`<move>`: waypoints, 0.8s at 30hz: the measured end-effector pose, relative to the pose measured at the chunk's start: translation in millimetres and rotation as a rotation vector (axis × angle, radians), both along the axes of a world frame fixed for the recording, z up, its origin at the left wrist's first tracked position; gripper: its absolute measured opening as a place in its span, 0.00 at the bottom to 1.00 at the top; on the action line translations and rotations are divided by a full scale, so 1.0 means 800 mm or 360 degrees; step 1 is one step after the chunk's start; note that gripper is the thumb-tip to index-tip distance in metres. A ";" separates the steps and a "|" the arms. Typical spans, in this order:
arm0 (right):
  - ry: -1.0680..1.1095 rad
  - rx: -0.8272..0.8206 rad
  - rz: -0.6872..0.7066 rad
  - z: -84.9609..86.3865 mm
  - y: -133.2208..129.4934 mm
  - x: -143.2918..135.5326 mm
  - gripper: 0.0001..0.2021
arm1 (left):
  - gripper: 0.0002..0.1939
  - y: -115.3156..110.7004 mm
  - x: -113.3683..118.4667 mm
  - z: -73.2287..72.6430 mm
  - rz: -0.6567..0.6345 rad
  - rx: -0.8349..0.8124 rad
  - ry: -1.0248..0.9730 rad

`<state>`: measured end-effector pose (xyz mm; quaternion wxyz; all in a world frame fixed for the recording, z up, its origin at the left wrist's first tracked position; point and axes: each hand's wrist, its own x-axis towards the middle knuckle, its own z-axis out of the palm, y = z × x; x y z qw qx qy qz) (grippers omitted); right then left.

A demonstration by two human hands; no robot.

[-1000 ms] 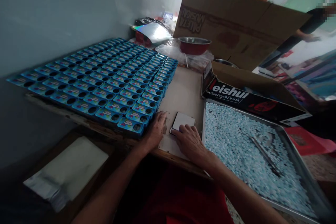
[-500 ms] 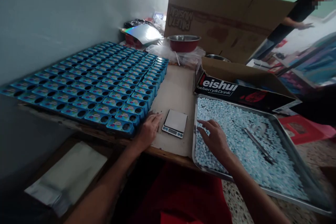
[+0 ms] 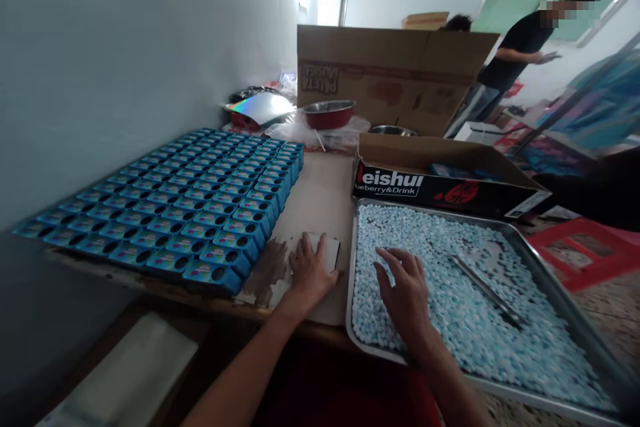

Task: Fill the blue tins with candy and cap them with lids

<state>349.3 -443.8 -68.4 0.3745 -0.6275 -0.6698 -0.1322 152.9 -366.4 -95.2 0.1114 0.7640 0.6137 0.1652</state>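
My left hand [image 3: 313, 270] lies over a small flat digital scale [image 3: 331, 252], its fingers spread across the top. Most of the scale, including its front panel, is hidden beneath that hand. To the left, rows of blue printed cartons [image 3: 187, 213] with dark round holes stand packed close together. Over the left part of a metal tray [image 3: 353, 280], my right hand [image 3: 405, 283] hovers with fingers apart and nothing in it. Small pale blue and white pieces [image 3: 440, 320] cover the tray, and metal tongs [image 3: 487, 290] rest on them.
Behind the tray sits an open black box [image 3: 450, 193]. A red bowl [image 3: 330, 117] on plastic wrap and a large cardboard sheet [image 3: 395, 73] are at the back. A person [image 3: 525, 47] stands at the far right, near a red plastic stool [image 3: 590, 250].
My left hand has moved right, from beside the cartons onto the scale. My right hand stays above the tray. The camera view has tilted upward; the person behind now holds something up front.
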 end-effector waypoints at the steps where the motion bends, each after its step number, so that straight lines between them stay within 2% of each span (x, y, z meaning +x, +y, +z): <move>1: 0.0029 0.0020 0.0002 0.000 -0.001 0.002 0.14 | 0.46 0.003 0.005 0.000 0.0010 -0.0007 0.0047; 7: 0.0128 0.0103 -0.0006 0.005 -0.004 0.012 0.14 | 0.39 0.009 0.010 0.003 0.0103 0.0076 0.0146; 19: 0.0127 0.0074 -0.0113 0.000 -0.002 0.024 0.11 | 0.38 0.033 -0.002 0.019 0.0114 0.0072 0.0045; 24: 0.0075 0.0099 -0.0131 -0.004 0.001 0.029 0.10 | 0.40 0.038 0.010 0.022 0.0135 0.0012 0.0024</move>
